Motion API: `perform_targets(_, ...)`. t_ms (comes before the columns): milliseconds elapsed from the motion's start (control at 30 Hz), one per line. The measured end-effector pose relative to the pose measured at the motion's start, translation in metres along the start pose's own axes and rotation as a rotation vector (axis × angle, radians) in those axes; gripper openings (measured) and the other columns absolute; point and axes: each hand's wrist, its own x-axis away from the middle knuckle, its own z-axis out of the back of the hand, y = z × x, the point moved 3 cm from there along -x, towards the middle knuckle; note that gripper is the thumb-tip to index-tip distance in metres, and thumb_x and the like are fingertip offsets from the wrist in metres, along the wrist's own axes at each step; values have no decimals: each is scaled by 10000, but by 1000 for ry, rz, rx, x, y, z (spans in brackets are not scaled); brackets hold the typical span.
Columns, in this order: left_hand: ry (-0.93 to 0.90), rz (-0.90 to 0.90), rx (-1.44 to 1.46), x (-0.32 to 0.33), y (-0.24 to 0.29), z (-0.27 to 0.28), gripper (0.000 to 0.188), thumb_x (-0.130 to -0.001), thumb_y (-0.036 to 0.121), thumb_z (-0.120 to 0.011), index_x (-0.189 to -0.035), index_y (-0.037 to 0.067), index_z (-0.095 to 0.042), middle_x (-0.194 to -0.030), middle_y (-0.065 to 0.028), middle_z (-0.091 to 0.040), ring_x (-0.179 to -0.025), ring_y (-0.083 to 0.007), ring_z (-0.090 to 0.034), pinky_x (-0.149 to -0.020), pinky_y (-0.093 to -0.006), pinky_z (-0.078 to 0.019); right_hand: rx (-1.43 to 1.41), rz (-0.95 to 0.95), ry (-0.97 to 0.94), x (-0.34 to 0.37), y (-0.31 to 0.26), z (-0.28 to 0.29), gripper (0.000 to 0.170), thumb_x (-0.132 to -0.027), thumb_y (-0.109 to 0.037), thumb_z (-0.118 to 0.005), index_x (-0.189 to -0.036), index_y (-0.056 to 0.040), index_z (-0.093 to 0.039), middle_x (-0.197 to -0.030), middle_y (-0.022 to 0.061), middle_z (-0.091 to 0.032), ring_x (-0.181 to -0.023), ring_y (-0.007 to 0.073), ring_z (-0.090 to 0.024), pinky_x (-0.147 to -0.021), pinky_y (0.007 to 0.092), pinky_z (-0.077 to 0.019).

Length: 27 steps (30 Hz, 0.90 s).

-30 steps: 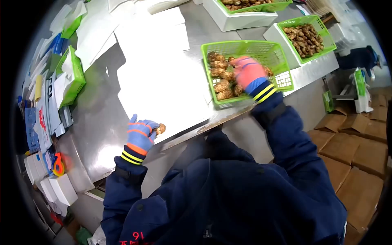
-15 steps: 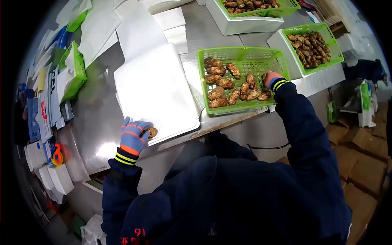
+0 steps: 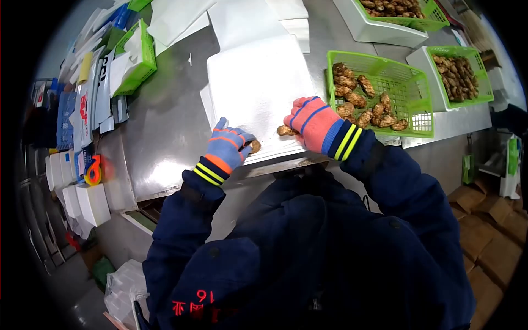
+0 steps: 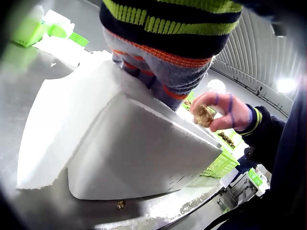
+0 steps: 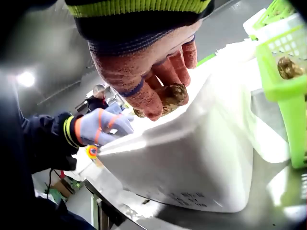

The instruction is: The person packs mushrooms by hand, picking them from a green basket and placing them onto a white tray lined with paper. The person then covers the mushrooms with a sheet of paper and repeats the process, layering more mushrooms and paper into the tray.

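Note:
My right hand [image 3: 314,124], in a pink glove with blue stripes, pinches a brown knobbly tuber [image 3: 285,130] over the near right part of a white foam box [image 5: 211,158]. In the right wrist view the thumb and fingertips close around this tuber [image 5: 173,98]. My left hand [image 3: 226,147], in a blue-grey glove with orange stripes, is at the box's near left corner. Its thumb and fingers grip a second tuber [image 3: 254,146], partly hidden by the glove. A white sheet [image 3: 258,77] covers the inside of the box.
Right of the box stands a green basket [image 3: 423,91] with several tubers. Two fuller green baskets sit on white boxes behind it. At the left are a small green basket [image 3: 146,52], stacked bags and an orange tape dispenser [image 3: 93,169]. Brown cartons [image 3: 487,231] lie at lower right.
My right hand has gone from the green basket to the white box, bringing a tuber. The left hand keeps its place at the box's corner with its tuber. The head view has shifted.

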Motion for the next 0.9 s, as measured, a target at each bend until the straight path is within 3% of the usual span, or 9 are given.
perform_targets(67, -6, 6, 23, 1, -2, -4, 223, -748, 259, -650, -958, 188, -676, -881, -18, -641, -920, -200, -577, -1065, -477, -228, 29, -16, -104, 4, 13, -23, 261, -613, -116, -654, -860, -64, -588, -804, 98, -579, -932, 312, -539, -853, 398, -422)
perform_targets(100, -5, 3, 48, 2, -3, -4, 216, -761, 266, -636, -955, 181, -677, -890, -25, -642, -917, -203, -580, -1072, -479, -215, 16, 36, 49, 11, 14, -25, 264, -612, -116, -652, -864, -58, -603, -812, 103, -583, -976, 330, -535, -897, 407, -412)
perform_targets(200, 38, -22, 59, 4, -3, -5, 216, -777, 273, -622, -963, 177, -676, -894, -31, -641, -912, -205, -583, -1076, -479, -206, -89, 43, -86, 16, 12, -10, 314, -645, -119, -652, -955, -69, -635, -915, 105, -618, -1041, 331, -522, -935, 430, -391)
perform_targets(367, 13, -36, 53, 2, -4, -6, 208, -799, 265, -602, -975, 180, -673, -894, -41, -638, -902, -207, -589, -1079, -472, -205, 9, -133, -87, 11, 6, -15, 168, -636, -135, -657, -801, -102, -659, -816, 90, -617, -962, 327, -545, -850, 409, -420)
perform_targets(533, -29, -19, 40, 1, -3, -2, 206, -784, 246, -614, -970, 176, -670, -902, -39, -638, -910, -214, -587, -1075, -466, -208, 18, -157, -79, 10, 3, -14, 206, -625, -129, -659, -830, -105, -649, -869, 88, -614, -987, 312, -536, -862, 412, -421)
perform_targets(600, 161, -33, 193, 4, -10, 11, 287, -729, 255, -680, -975, 113, -642, -1033, -82, -609, -1016, -265, -542, -1031, -466, -280, -58, -115, -24, 11, 6, -3, 248, -627, -124, -656, -875, -105, -645, -931, 87, -613, -1016, 306, -528, -879, 412, -417)
perform_targets(667, 519, 184, 223, 12, -32, 16, 446, -695, 269, -720, -1063, 51, -593, -1132, -139, -556, -1074, -305, -502, -1007, -448, -320, 19, -238, 297, 19, 26, 14, 278, -661, -149, -637, -937, -124, -666, -1021, 82, -608, -1045, 299, -520, -900, 418, -410)
perform_targets(733, 543, 249, 272, 13, -44, 10, 608, -672, 267, -749, -1180, 25, -519, -1261, -180, -453, -1152, -348, -432, -1002, -429, -330, 114, -377, 314, 21, 44, 21, 265, -671, -136, -622, -932, -111, -664, -1034, 95, -606, -1048, 312, -517, -917, 421, -405)
perform_targets(900, 486, 182, 60, -7, -6, 28, 563, -634, 238, -759, -1151, 115, -573, -1285, -154, -443, -1218, -347, -371, -1028, -451, -297, 241, -91, 36, -3, 28, 1, 232, -656, -140, -600, -868, -58, -648, -1073, 145, -596, -1097, 321, -507, -928, 411, -399)
